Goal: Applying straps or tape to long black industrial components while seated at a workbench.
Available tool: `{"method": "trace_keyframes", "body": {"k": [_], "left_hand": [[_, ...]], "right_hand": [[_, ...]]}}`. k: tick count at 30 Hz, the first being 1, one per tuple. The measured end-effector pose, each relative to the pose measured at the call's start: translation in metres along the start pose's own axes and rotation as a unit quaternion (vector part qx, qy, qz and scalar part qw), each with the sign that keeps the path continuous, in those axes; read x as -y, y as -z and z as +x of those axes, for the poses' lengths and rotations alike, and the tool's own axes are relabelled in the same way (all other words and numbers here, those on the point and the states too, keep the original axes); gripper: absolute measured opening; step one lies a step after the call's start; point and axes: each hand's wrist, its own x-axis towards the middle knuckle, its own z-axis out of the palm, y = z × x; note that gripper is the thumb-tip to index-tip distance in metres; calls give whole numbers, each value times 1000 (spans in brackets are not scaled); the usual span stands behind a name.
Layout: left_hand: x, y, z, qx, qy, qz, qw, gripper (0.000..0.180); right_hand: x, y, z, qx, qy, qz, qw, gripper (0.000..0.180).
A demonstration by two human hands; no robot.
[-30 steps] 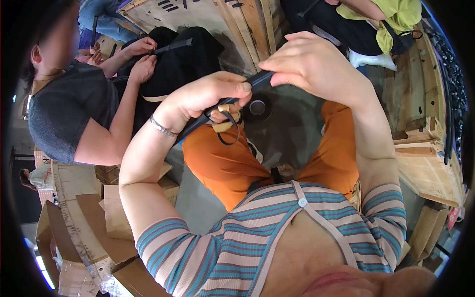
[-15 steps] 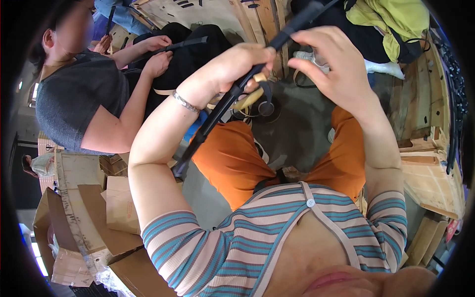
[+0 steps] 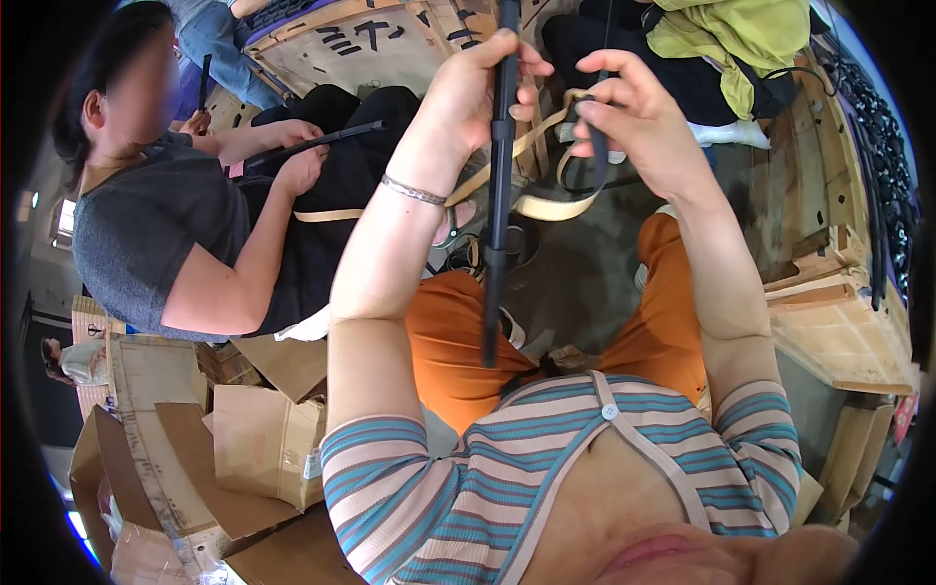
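Note:
My left hand is wrapped round a long black rod with thicker collars along it. The rod stands nearly upright in the picture; its lower end hangs over my left thigh, and its upper end runs out of view. To the right of it, my right hand pinches a thin strip, black on one face and tan on the other. A loop of this strip hangs below my fingers. A tan length runs behind the rod, past my left wrist.
At the left a co-worker in a dark grey top sits holding a similar black rod. Cardboard boxes lie at lower left. A wooden crate stands at the right, and yellow-green cloth lies at the back right.
The rod has swung from a slant to nearly upright, my left hand moving with it. My right hand, apart and loosely curled before, has come lower and now pinches the strip.

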Motion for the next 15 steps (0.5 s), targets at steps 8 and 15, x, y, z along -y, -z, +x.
{"method": "trace_keyframes", "body": {"k": [8, 15], "left_hand": [[2, 43, 28, 238, -178, -219, 929, 30], [14, 22, 24, -45, -260, 62, 963, 33]], "right_hand": [[-42, -15, 7, 128, -129, -125, 975, 23], [-62, -38, 8, -61, 127, -329, 934, 24]]}}
